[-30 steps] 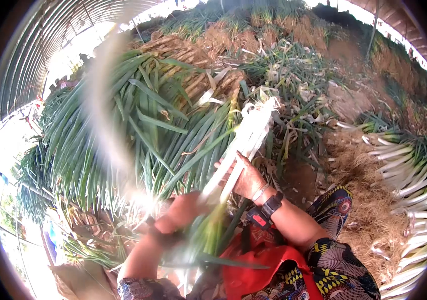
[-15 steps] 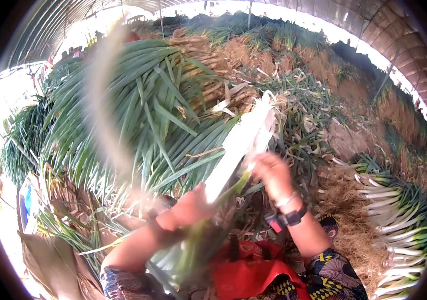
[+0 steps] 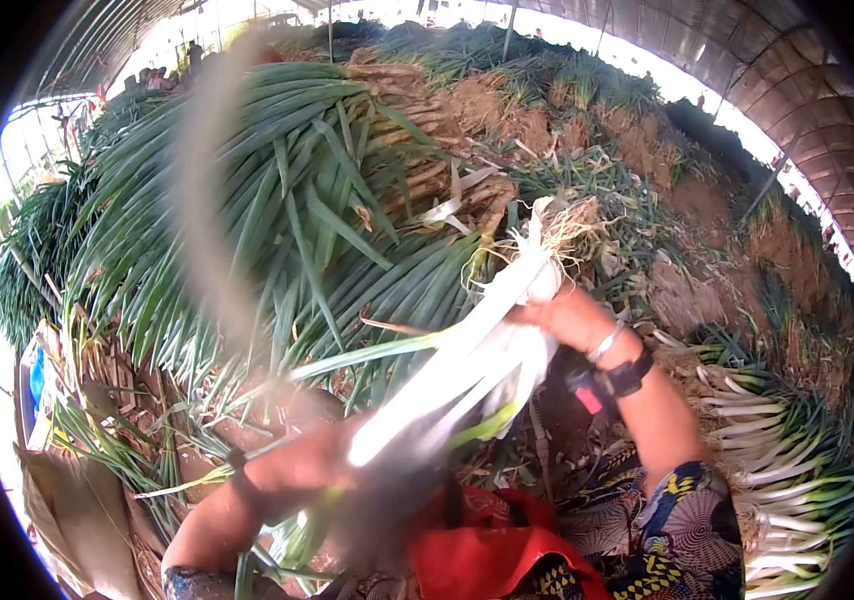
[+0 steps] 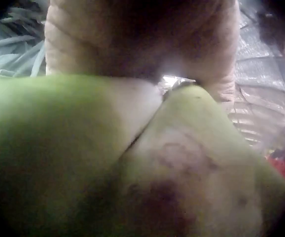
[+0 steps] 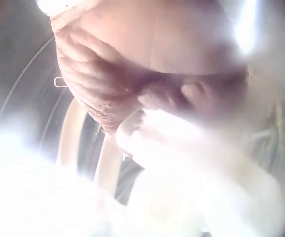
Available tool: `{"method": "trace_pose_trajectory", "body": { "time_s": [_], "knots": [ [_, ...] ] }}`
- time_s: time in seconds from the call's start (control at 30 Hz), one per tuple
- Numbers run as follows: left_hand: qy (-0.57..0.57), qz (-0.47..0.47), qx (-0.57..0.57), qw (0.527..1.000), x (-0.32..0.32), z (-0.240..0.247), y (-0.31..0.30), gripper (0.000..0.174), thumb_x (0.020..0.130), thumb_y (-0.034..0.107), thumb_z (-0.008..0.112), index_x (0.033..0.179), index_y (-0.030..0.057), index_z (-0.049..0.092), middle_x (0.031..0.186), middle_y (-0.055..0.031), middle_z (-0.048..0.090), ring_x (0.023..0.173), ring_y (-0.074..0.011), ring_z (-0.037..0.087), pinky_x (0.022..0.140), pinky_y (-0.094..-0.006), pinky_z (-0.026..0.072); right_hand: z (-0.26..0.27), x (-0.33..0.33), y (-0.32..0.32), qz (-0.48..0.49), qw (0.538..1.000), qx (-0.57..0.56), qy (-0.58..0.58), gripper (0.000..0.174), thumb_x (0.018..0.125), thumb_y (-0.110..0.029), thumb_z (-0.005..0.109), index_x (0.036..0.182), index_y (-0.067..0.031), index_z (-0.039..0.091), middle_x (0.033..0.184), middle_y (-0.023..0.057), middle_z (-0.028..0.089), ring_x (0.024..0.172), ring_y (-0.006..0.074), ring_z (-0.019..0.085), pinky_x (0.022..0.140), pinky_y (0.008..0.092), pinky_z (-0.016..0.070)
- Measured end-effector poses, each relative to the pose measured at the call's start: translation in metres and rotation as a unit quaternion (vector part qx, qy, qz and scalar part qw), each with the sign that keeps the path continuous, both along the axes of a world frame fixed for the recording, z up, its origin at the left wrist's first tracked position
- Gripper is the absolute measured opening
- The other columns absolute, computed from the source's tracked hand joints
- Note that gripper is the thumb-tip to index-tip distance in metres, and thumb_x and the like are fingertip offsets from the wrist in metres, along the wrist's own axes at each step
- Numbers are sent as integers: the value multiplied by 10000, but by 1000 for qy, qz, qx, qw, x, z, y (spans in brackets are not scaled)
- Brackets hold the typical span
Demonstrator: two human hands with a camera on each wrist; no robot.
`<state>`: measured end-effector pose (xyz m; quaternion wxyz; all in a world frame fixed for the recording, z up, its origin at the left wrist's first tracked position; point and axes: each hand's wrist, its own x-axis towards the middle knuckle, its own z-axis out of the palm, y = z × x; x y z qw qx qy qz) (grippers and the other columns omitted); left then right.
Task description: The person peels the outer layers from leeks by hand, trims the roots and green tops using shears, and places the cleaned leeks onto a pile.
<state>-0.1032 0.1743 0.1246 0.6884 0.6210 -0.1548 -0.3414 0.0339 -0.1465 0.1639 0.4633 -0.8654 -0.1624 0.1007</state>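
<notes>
A bundle of green onions (image 3: 477, 345) slants across the person's lap in the head view, white stalks in the middle and bushy roots (image 3: 567, 228) at the upper end. My left hand (image 3: 319, 455), blurred, grips the bundle low down where the stalks turn green. Green stalks (image 4: 63, 133) fill much of the left wrist view, close under the left hand (image 4: 142, 39). Near the root end, my right hand (image 3: 575, 318) has its fingers curled on the white stalks. Bright glare washes out the stalks in the right wrist view, below the curled right hand (image 5: 147, 44).
A large heap of untrimmed green onions (image 3: 277, 200) lies ahead to the left. Stripped leaves (image 3: 587, 180) litter the ground beyond the roots. Cleaned white stalks (image 3: 777, 480) lie in a row at the right. A blurred pale strip (image 3: 212, 200) crosses the head view.
My right hand has moved up along the bundle to its root end. The left hand has shifted left and down with the lower stalks, and the head view has turned slightly.
</notes>
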Motion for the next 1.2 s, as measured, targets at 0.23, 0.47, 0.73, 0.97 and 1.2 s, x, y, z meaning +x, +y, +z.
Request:
{"method": "trace_pose_trajectory", "body": {
  "time_s": [0.23, 0.47, 0.73, 0.97, 1.2],
  "knots": [
    [-140, 83, 122, 979, -37, 7, 8, 781, 675, 90, 783, 1347, 8, 394, 1096, -129, 633, 1012, -174, 589, 863, -326, 482, 19, 142, -118, -304, 838, -329, -310, 269, 842, -249, 554, 846, -17, 690, 871, 218, 669, 813, 408, 642, 697, 464, 504],
    [-289, 195, 447, 824, -38, -100, 44, 561, 701, 181, 717, 1160, 19, 439, 780, -199, 633, 722, -387, 645, 651, -456, 516, -14, 67, -63, -66, 988, 56, 125, 284, 865, -210, 609, 1034, 18, 598, 928, 77, 640, 761, 189, 620, 717, 317, 509],
    [-292, 187, 573, 743, -35, -83, 34, 395, 725, 213, 691, 1003, 71, 449, 860, -184, 610, 772, -397, 625, 667, -479, 510, -15, 81, -64, 29, 967, -254, 27, 267, 813, -98, 631, 1068, -30, 669, 984, 105, 699, 894, 199, 642, 800, 319, 512],
    [-360, 173, 605, 689, -44, -84, 29, 493, 714, 200, 704, 1120, 77, 454, 903, -184, 592, 768, -382, 625, 651, -467, 517, 51, 145, -100, -235, 939, 161, -190, 359, 868, -192, 627, 1180, -19, 586, 1127, 124, 611, 1061, 225, 581, 902, 341, 468],
    [-373, 149, 618, 676, -44, -98, 25, 566, 674, 157, 726, 1147, 53, 434, 876, -186, 597, 751, -372, 629, 637, -458, 516, -73, 34, 28, 220, 907, -262, -245, 416, 871, -399, 615, 1144, -86, 635, 1280, 114, 571, 1291, 264, 408, 1059, 492, 287]
  ]
}}
